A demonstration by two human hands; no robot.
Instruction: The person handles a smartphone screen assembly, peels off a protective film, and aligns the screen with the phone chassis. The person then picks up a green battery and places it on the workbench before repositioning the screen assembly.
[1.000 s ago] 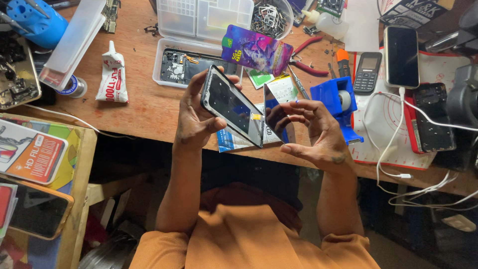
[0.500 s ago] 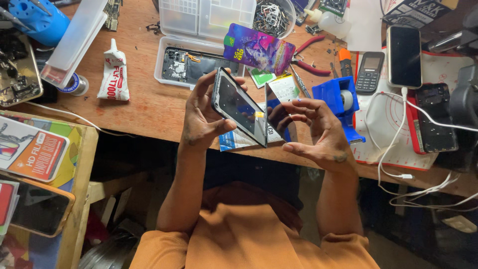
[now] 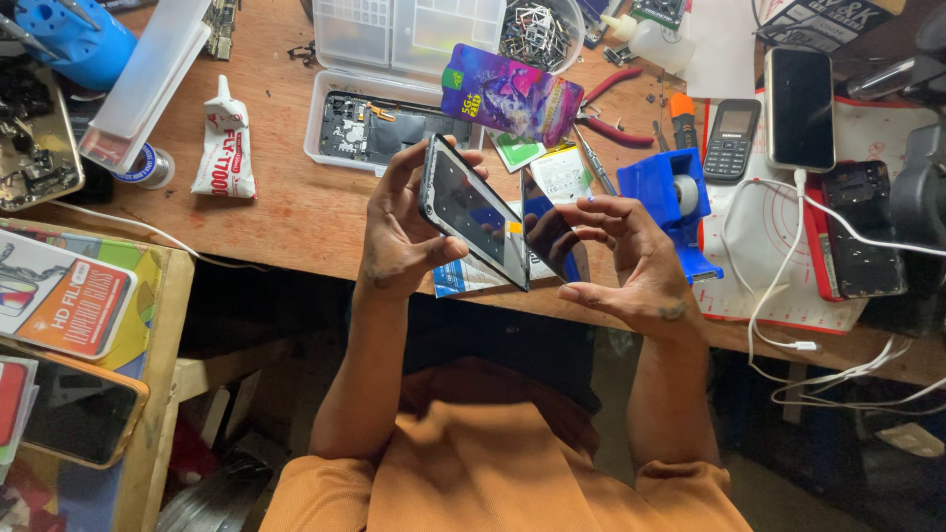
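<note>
A dark smartphone [image 3: 473, 212] is held tilted above the near edge of the wooden table [image 3: 296, 212], its screen facing right. The left hand [image 3: 404, 232] grips it, fingers curled around its far edge and thumb on the near side. Just right of it, the right hand [image 3: 621, 261] pinches a thin glossy screen protector [image 3: 548, 236] by its edges with spread fingertips. A blue tape dispenser [image 3: 670, 202] stands on the table beyond.

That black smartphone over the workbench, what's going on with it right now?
A person in an orange shirt holds a black glossy smartphone tilted in the left hand, above the edge of a cluttered wooden workbench. The right hand holds a thin dark glass sheet right beside the phone's screen. A blue tape dispenser and red-handled pliers lie on the bench behind.
</note>
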